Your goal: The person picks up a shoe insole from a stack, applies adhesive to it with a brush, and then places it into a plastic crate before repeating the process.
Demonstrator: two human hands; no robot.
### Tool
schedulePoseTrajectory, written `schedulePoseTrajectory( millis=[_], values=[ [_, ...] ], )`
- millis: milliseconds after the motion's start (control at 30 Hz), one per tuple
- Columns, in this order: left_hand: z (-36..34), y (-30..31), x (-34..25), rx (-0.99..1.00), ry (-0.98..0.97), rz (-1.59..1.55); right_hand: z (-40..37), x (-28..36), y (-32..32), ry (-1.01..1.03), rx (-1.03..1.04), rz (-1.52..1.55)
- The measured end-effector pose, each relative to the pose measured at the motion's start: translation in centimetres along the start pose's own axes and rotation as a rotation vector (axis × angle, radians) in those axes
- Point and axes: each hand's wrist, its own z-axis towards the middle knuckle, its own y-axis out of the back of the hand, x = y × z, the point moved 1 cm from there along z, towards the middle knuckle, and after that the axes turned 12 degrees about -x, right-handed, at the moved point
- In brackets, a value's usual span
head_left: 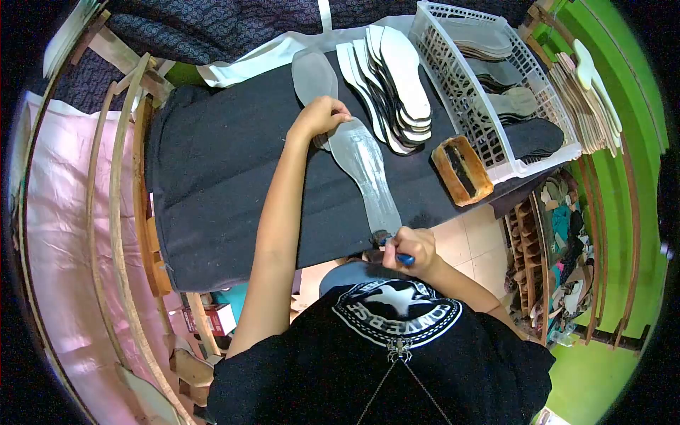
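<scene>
At far left, a pink sheet [60, 205] hangs behind wooden rails [120, 234], past the left edge of the surface [212, 184], which is covered in black cloth. Near the middle of the far edge lies a grey sole [312, 74]. The left hand [322, 117] is just below it, fingers curled, thumb and fingertips at the far end of a glossy sole [363, 166] (whether they pinch it or only press on it, I cannot tell). That sole runs from mid-surface down to the near edge, its top streaked with a wet-looking shine. To its right, toward the far edge, white and black soles [400, 67] overlap in a fanned pile. At the near edge, the right hand [414, 251] is closed around the blue handle of a brush [405, 259], its dark bristles against the glossy sole's near end. Farther right, an open orange-brown box [445, 177] sits near the near edge, just beside a white basket [464, 95] of soles along the right edge. Beyond that edge stand more beige soles [582, 106].
</scene>
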Motion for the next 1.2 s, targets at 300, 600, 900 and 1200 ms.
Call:
schedulePoseTrajectory(
  millis=[300, 600, 900, 1200],
  values=[
    [-0.2, 0.2, -0.4, -0.005, -0.006, -0.046, 3.3, -3.7, -2.7, -0.203, -0.18, -0.187],
    [-0.7, 0.5, -0.5, -0.03, 0.069, -0.165, 3.3, -1.6, 4.1, -0.208, -0.689, 0.038],
    [-0.6, -1.3, 1.0, -0.106, 0.075, -0.401, 2.3, -7.1, 7.5, -0.611, -0.717, -0.281],
    [-1.6, -1.7, -0.7, -0.132, 0.137, -0.354, 3.0, -8.2, 8.7, -0.586, -0.561, -0.487]
  ],
)
